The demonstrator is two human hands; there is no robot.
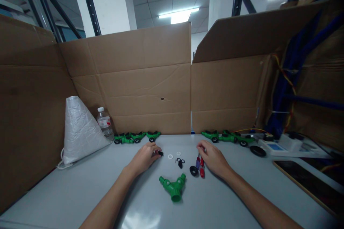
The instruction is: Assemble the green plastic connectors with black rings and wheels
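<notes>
My left hand (147,157) pinches a small black part (160,153) between thumb and fingertips, just above the table. My right hand (212,156) rests on the table with its fingers curled together; whatever they hold, if anything, is hidden. Beside it lie screwdrivers with a blue handle (198,162) and red handles (202,173), and a black ring (194,171). Between the hands are white washers (170,156) and a cluster of small black pieces (180,163). Nearer to me lies a green Y-shaped fitting (173,188), its wide opening towards me.
Along the back stand green wheeled pieces at left (134,137) and right (228,137). A silvery bag (80,132) and water bottle (105,123) stand back left. A black ring (258,151), power strip (285,146) and phone-like dark slab (306,182) lie right. Cardboard walls (150,93) enclose the table.
</notes>
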